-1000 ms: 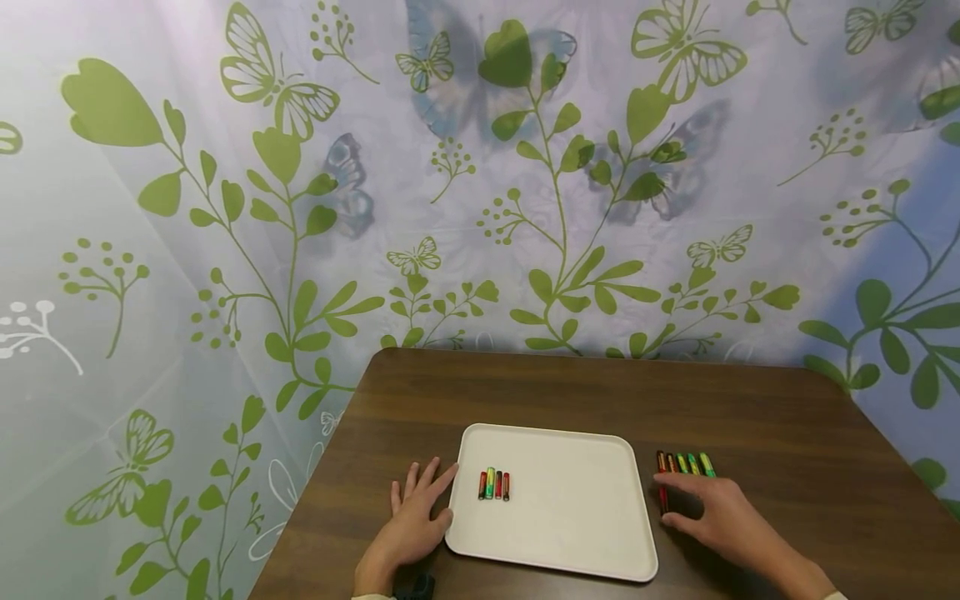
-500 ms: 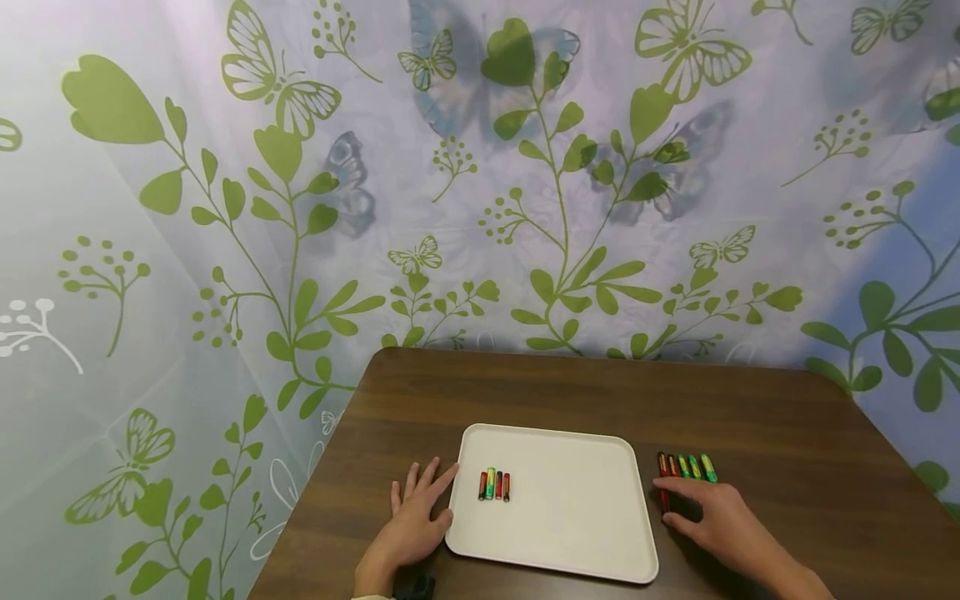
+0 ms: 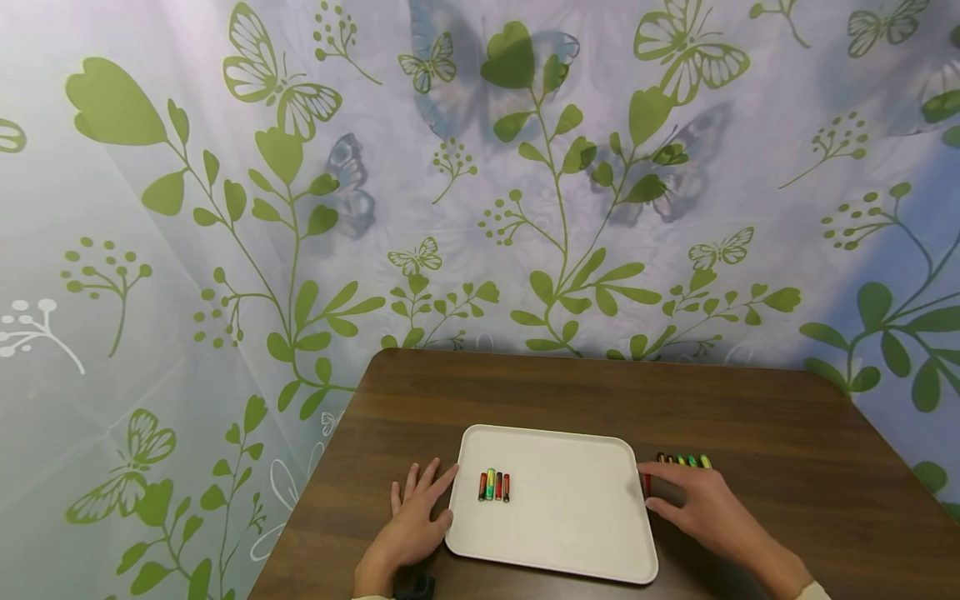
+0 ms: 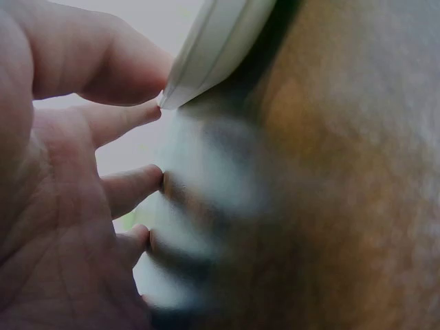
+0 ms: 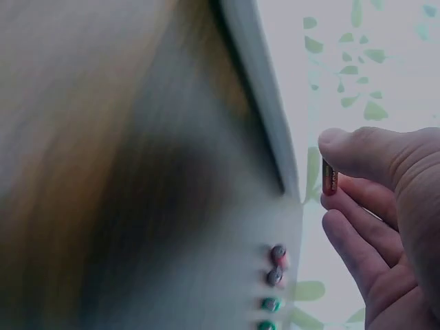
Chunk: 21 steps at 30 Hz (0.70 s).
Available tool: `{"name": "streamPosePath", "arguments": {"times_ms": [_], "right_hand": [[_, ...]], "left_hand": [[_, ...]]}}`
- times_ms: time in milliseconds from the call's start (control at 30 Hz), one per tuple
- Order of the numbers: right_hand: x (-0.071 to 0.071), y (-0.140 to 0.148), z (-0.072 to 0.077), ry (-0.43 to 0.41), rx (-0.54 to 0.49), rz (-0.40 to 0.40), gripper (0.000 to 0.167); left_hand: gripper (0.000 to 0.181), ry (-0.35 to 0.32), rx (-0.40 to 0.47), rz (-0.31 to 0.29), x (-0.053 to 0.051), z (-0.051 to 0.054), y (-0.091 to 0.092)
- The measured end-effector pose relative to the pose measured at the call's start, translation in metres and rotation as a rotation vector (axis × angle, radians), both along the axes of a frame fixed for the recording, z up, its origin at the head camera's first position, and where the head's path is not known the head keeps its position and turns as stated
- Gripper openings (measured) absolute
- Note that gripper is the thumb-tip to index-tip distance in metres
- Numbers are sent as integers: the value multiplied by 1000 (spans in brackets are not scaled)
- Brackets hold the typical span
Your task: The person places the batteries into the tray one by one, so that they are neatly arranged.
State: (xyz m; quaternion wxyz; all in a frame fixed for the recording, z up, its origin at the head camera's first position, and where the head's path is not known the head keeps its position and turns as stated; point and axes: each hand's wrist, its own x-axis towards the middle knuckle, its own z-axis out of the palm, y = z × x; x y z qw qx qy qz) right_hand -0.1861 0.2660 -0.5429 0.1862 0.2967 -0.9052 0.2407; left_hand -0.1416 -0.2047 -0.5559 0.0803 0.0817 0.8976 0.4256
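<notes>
My right hand [image 3: 701, 504] pinches a small red and black battery [image 5: 330, 177] between thumb and fingers, just off the right edge of the cream tray [image 3: 566, 533]. In the right wrist view the battery stands off the table. My left hand [image 3: 408, 525] lies at the tray's left side with its fingers spread; thumb and index fingertip touch the rim in the left wrist view. On the tray's left half several batteries [image 3: 491, 485] lie in a short row, red ones and a green-yellow one.
Behind my right hand lies another row of batteries [image 3: 682, 460] on the brown wooden table [image 3: 570, 392], partly hidden by the hand. A curtain [image 3: 465, 250] with green leaves and butterflies hangs behind the table.
The right hand has lifted a red battery from the table beside the row and carried it left, towards the tray's right edge. The left hand and tray have not moved.
</notes>
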Motion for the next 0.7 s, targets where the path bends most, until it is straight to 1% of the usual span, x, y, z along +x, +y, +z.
{"name": "streamPosePath", "arguments": {"times_ms": [200, 367, 433, 600, 700], "right_hand": [[-5, -20, 4, 18, -30, 37, 52], [-9, -40, 8, 1, -45, 82, 49], [-11, -49, 9, -25, -55, 98, 47], [-15, -70, 10, -114, -60, 105, 44], [-17, -83, 9, -140, -59, 113, 43]], "left_hand": [[70, -3, 1, 0, 0, 0, 0], [69, 1, -7, 4, 0, 0, 0], [69, 2, -11, 3, 0, 0, 0], [70, 5, -16, 4, 0, 0, 0], [70, 8, -15, 3, 0, 0, 0]]}}
